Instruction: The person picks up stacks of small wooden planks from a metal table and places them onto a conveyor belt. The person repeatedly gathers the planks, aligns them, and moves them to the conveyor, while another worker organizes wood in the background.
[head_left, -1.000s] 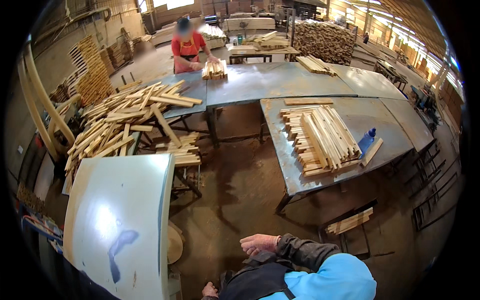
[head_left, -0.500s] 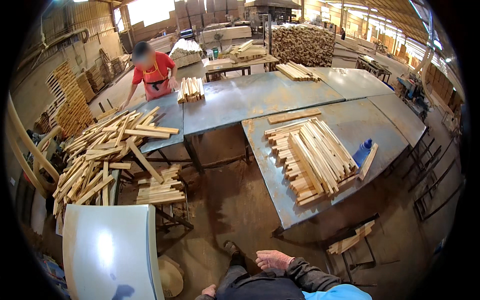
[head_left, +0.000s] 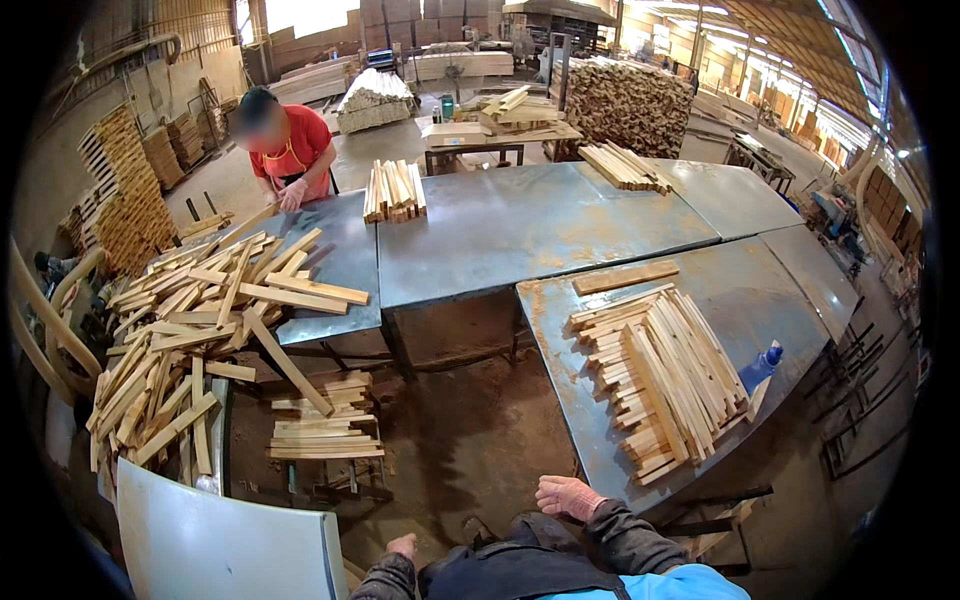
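Observation:
My right hand [head_left: 567, 497], in a pinkish glove, hangs in front of my body with loosely bent fingers and nothing in it. Lower and to the left is my left hand [head_left: 402, 546]; its fingers are largely hidden, and no held object shows. Closest to the right hand is the metal-topped table [head_left: 550, 330], bearing a layered stack of wooden strips [head_left: 680, 370]. A smaller stack of strips [head_left: 325, 425] rests on a low stand ahead of my left hand. The big jumbled heap of strips [head_left: 190, 320] lies beyond it at left.
A pale panel [head_left: 230, 535] stands at lower left. On the right table are a blue bottle [head_left: 760, 367] and a single board [head_left: 626, 277]. Across the far table [head_left: 500, 230], a person in red [head_left: 300, 145] stands behind the heap. Bundled strips [head_left: 395, 190] lie near that person.
My view has shifted, with the tables now lower in it. My left hand shows more fully, farther forward. The person in red has leaned over and brought both hands together.

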